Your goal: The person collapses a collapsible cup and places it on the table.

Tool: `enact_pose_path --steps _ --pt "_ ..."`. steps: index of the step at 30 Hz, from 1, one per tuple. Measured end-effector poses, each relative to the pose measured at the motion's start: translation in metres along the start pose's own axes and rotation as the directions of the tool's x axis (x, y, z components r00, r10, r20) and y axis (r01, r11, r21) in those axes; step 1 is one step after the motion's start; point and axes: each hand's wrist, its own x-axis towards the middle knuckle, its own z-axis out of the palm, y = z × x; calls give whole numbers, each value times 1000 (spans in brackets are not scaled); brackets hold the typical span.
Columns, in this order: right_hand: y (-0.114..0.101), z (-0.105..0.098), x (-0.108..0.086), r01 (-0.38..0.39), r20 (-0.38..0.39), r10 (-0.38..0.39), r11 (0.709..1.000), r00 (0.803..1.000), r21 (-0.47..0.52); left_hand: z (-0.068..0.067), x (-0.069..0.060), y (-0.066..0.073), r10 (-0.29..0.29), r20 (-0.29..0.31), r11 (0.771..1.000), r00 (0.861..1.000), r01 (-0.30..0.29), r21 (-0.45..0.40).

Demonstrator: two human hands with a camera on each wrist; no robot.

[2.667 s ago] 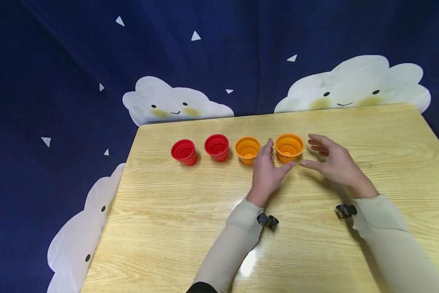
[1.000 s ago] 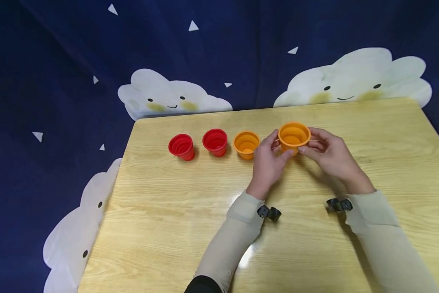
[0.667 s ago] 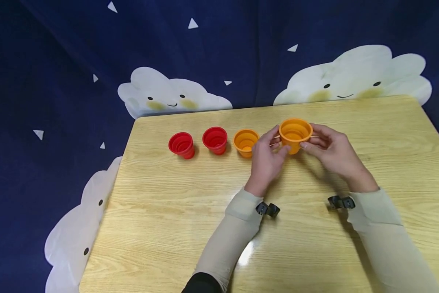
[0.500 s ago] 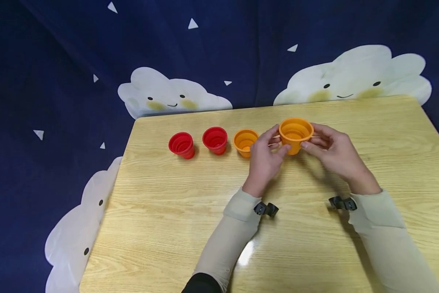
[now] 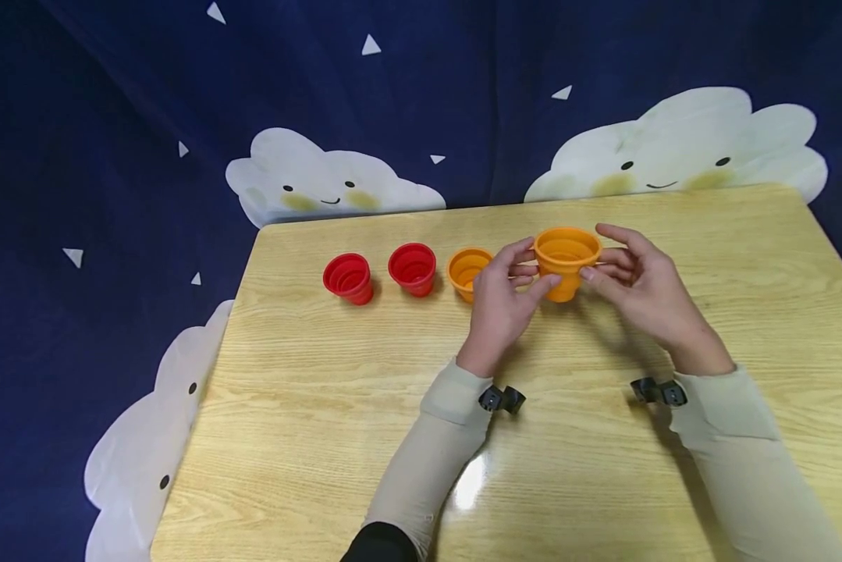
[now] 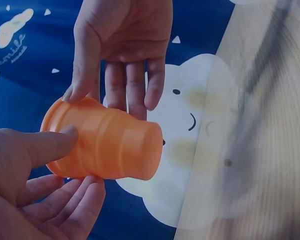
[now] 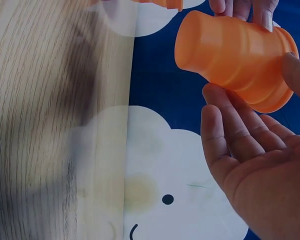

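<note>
An orange ribbed cup [image 5: 566, 261] is held upright in the head view, between both hands and above the table. My left hand [image 5: 501, 308] grips its left side, the thumb across the front wall and fingers [image 6: 85, 200] on the other side. My right hand [image 5: 645, 293] holds the right side loosely. Its thumb [image 7: 296, 75] presses near the rim and its index finger stretches out beside the rim. A second orange cup [image 5: 461, 273] stands just left, partly hidden by my left hand. Farther left are two red cups [image 5: 412, 270].
The light wooden table [image 5: 308, 406] reaches under both arms. Behind it hangs a dark blue cloth [image 5: 463, 94] with white clouds [image 5: 680, 148] and small triangles. Black wrist-worn cameras [image 5: 502, 400] sit at both sleeves.
Both hands have closed in on the orange cup and raised it from the table. Lately my left thumb has slid further across its front, and my right index finger has straightened away from the rim.
</note>
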Motion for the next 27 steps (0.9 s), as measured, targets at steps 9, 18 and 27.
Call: enact_pose_path --steps 9,18,27 --pt "-4 -3 -2 31 3 -31 1000 1000 4 -3 1 4 54 30 998 998 -55 9" --pt "-1 -6 -1 41 -6 -41 999 999 26 -13 4 3 93 82 994 992 -97 47" --pt "-1 -5 1 33 -18 -34 999 999 -16 -17 6 2 136 96 985 986 -145 98"
